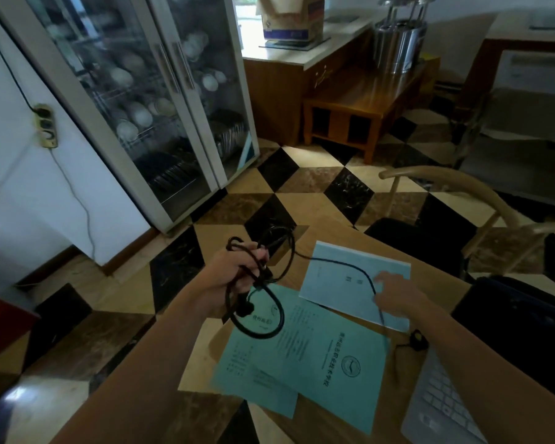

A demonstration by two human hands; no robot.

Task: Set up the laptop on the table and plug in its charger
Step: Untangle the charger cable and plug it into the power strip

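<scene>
Cable bunched in loops in left hand, fingers clenched round it, above table edge. Right hand pinches the trailing run over papers. Limp, light, tangle-prone; best held near plug. Laptop at lower right.

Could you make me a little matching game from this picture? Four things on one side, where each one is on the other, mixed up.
Things:
1. black charger cable
2. power strip
3. laptop keyboard
4. green booklet

Places:
A. on the white wall, far left
B. bottom right corner of the table
C. coiled in the left hand
D. flat on the table between the forearms

Pairs: 1-C, 2-A, 3-B, 4-D
</scene>
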